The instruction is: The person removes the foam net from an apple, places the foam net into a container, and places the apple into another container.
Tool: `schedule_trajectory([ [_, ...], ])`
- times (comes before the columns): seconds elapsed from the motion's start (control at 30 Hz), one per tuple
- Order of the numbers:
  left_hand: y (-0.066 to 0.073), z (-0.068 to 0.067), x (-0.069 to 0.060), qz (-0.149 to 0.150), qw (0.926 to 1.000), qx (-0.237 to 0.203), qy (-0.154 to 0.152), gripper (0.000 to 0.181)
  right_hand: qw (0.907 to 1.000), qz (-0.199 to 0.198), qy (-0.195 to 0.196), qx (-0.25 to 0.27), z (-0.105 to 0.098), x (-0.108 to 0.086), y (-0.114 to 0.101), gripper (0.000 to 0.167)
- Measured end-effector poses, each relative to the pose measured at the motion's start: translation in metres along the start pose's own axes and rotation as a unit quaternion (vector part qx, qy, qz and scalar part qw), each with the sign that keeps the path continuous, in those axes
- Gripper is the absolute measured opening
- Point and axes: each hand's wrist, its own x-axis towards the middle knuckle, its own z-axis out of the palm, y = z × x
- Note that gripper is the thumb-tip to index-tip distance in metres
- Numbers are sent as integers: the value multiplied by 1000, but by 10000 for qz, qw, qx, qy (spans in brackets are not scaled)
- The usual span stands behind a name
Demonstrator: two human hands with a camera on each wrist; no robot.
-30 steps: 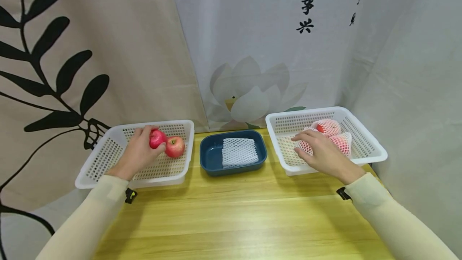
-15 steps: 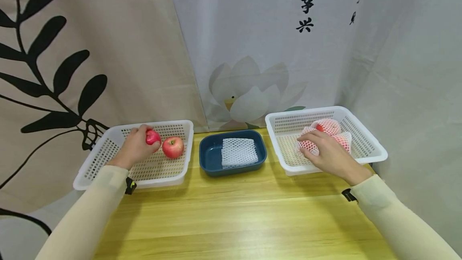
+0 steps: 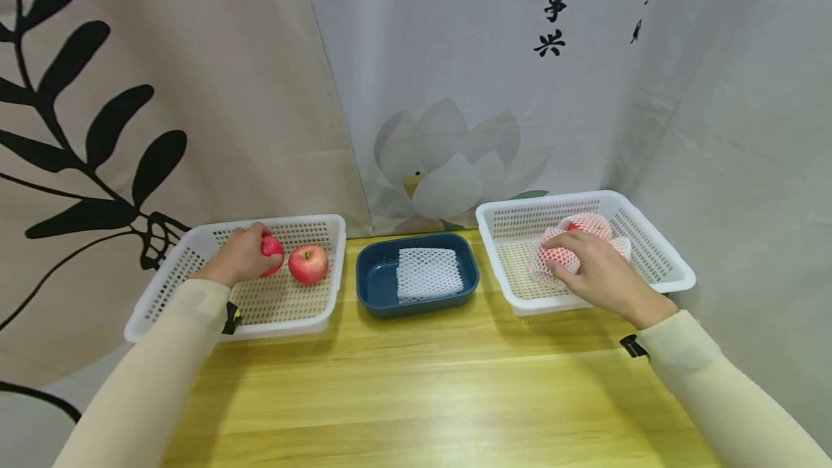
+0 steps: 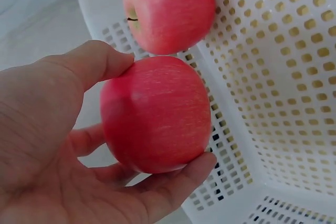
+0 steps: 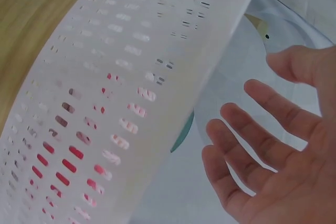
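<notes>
1. Shifting left since a second ago, your left hand point(image 3: 238, 257) is bringing the held apple point(image 3: 273, 256) slightly away from the other apple point(image 3: 308, 264), while your right hand point(image 3: 604, 276) is sitting farther right than before.
2. Your left thumb and fingers are curling round the held apple, grasping it from different sides.
3. Your right fingers are hanging loosely spread and grasping nothing; whether they are touching the netted fruits point(image 3: 591, 223) beneath, you cannot tell.
4. You are keeping the held apple within the left basket point(image 3: 281, 303); whether it is resting on the bottom, you cannot tell. The other apple is lying just to its right.
5. Across from it, the netted fruits are huddling in the right basket point(image 3: 520, 266), red showing through their mesh.
6. Between the baskets, the blue tray point(image 3: 380, 273) is holding a flat white net point(image 3: 429, 274).
7. Your pale sleeves point(image 3: 156, 374) are reaching over the wooden table point(image 3: 416, 388), and a printed cloth point(image 3: 429, 27) is hanging behind everything.
</notes>
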Motion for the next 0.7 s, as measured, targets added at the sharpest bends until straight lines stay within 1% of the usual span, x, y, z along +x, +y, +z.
schedule_trajectory([
  [0.07, 0, -2, 2, -121, 9998, 6, -133, 72, 10000, -36, 29, 9, -1, 0, 1, 29],
  [0.17, 0, -4, 7, -187, 9995, 69, -253, 73, 10000, -22, 10, 28, -2, 0, 2, 29],
  [0.27, -3, -4, 12, -95, 9993, 183, -311, 70, 9999, 119, -95, 44, -3, -1, 3, 32],
  [0.4, -4, -2, 17, 123, 9985, 299, -442, 57, 9992, 321, -247, 21, -6, -1, 5, 36],
  [0.47, -3, -1, 18, 187, 9978, 340, -533, 52, 9988, 371, -319, 2, -6, 0, 7, 38],
  [0.63, -3, 3, 19, 104, 9963, 346, -774, 49, 9977, 484, -472, 21, -8, 3, 13, 40],
  [0.7, -1, 4, 19, 115, 9958, 344, -838, 49, 9974, 526, -500, 18, -8, 4, 16, 40],
])
